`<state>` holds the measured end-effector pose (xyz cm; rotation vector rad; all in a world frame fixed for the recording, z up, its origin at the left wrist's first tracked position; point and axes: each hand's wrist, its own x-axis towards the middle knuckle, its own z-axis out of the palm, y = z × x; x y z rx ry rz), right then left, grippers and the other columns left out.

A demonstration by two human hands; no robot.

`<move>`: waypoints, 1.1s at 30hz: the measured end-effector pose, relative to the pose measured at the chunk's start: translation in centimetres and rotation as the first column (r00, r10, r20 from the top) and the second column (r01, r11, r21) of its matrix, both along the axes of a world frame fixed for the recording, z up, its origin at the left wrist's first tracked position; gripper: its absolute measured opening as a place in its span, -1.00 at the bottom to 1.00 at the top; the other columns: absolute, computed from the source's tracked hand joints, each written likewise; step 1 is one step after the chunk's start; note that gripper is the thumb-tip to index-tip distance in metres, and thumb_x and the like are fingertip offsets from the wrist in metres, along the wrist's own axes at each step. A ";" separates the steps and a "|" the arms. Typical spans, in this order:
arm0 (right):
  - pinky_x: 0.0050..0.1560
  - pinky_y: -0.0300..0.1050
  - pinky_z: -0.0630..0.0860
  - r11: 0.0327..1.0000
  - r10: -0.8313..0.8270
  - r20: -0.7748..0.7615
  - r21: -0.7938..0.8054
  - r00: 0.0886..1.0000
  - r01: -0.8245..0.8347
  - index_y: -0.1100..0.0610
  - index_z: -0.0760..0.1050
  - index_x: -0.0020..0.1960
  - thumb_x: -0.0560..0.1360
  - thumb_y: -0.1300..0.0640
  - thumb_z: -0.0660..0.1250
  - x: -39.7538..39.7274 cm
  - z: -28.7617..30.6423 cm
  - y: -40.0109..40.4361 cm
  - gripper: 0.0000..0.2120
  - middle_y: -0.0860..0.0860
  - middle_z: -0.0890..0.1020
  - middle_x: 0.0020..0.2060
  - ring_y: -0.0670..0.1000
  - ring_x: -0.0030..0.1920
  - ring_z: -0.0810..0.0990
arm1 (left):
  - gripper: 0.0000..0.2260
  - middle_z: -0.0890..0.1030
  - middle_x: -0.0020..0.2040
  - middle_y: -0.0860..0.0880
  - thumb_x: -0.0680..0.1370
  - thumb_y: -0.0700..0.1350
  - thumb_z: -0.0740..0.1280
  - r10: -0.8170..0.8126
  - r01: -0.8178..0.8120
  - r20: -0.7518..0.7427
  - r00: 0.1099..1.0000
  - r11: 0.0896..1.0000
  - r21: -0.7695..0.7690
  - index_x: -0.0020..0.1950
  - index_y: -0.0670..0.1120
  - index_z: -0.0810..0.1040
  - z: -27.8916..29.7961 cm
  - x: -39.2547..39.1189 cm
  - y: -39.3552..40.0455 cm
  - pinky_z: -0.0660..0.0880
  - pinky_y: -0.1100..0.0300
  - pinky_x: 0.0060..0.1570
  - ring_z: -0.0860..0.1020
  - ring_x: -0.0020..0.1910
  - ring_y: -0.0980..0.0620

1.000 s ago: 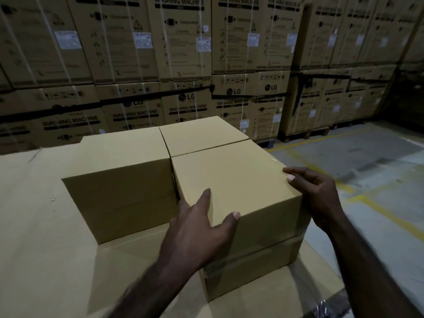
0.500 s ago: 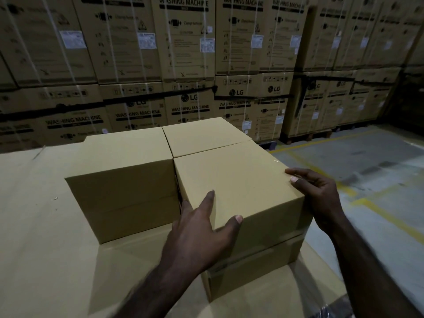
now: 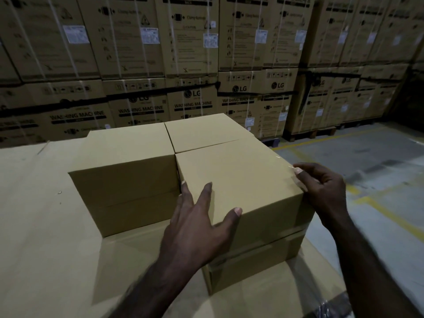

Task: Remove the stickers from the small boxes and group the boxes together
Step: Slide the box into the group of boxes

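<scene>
Head view: three plain brown cardboard boxes grouped tight on a big cardboard sheet [image 3: 46,226]. Near right box [image 3: 241,180] sits at centre, sides touching the left box [image 3: 128,168] at 9 o'clock and the rear box [image 3: 206,131] at 12 o'clock. Seams between all three are closed or nearly so. The near right box sits on top of another box [image 3: 257,262] of the same footprint, with a clear tape band running across the front where the two meet.

Left hand [image 3: 199,228]: fingers spread and straight, palm over the near left top corner of the near right box, thumb lying along the front top edge, fingertips reaching toward the seam with the left box. Pressing flat, not wrapped around anything.

Right hand [image 3: 321,191]: at 3 o'clock, on the right top edge of the same box. Thumb and index tips are pressed together at the edge, pinching what looks like a thin strip of clear tape or sticker film [image 3: 291,166]; too faint to tell exactly what. Other fingers loosely curled against the right side.

Background, 10 to 2 o'clock: stacked LG washing machine cartons [image 3: 192,65] with white straps and labels. Grey floor [image 3: 367,157] with yellow lines at 3 o'clock. Crumpled clear plastic [image 3: 332,306] at 5 o'clock.
</scene>
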<state>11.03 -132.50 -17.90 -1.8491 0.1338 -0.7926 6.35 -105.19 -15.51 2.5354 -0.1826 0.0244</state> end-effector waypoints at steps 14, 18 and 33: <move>0.13 -0.02 0.51 0.778 0.002 0.115 -0.625 0.993 0.071 0.13 0.65 -0.01 0.42 -0.05 0.35 -4.7 3.2 12.0 -0.71 0.08 0.68 0.08 0.06 0.16 0.57 | -0.25 -0.29 0.57 0.06 0.44 0.45 0.07 -0.014 0.016 0.192 0.981 1.000 -0.012 0.55 0.24 -0.07 2.4 -3.9 6.9 0.08 -0.08 0.45 -0.17 0.56 0.01; 0.10 -0.06 0.53 0.776 0.091 0.120 -0.630 0.989 0.005 0.12 0.65 -0.01 0.43 -0.08 0.33 -7.2 3.6 19.4 -0.69 0.05 0.68 0.07 0.02 0.15 0.57 | -0.28 -0.25 0.57 0.08 0.45 0.45 0.08 0.034 -0.027 0.256 0.966 0.999 -0.031 0.55 0.26 -0.04 2.7 -7.3 13.3 0.13 -0.03 0.44 -0.14 0.56 0.06; 0.09 -0.05 0.56 0.728 0.543 0.111 -0.556 0.832 -0.401 0.05 0.64 0.04 0.45 -0.09 0.34 -17.1 5.1 56.4 -0.72 -0.03 0.67 0.09 -0.08 0.15 0.56 | -0.35 -0.16 0.59 0.10 0.49 0.38 0.09 0.408 -0.416 0.323 0.854 0.908 -0.047 0.54 0.24 0.05 2.6 -23.5 46.8 0.16 0.02 0.43 -0.06 0.56 0.06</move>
